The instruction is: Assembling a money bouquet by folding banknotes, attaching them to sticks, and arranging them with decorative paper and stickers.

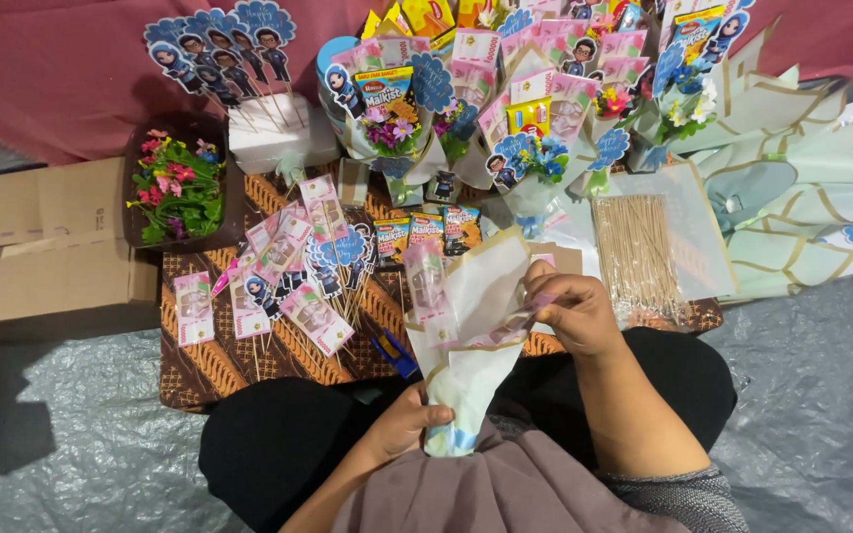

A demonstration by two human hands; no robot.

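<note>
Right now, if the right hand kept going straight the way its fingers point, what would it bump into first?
The right hand points left into the paper cone bouquet, so it would probably meet the folded pink banknote on a stick there first, though depth is unclear.

We see a paper bouquet cone [471, 326], cream and pale blue wrap, held tilted over the lap, narrow end down near the body, wide mouth opening up toward the low table. Pink banknote [425, 281] on a stick stands inside the left edge of the mouth, upright-ish. Another pink note [520, 321] lies across the mouth at the right side, partly curled, touching the wrap's inner fold. Lower tip looks crumpled.
</note>
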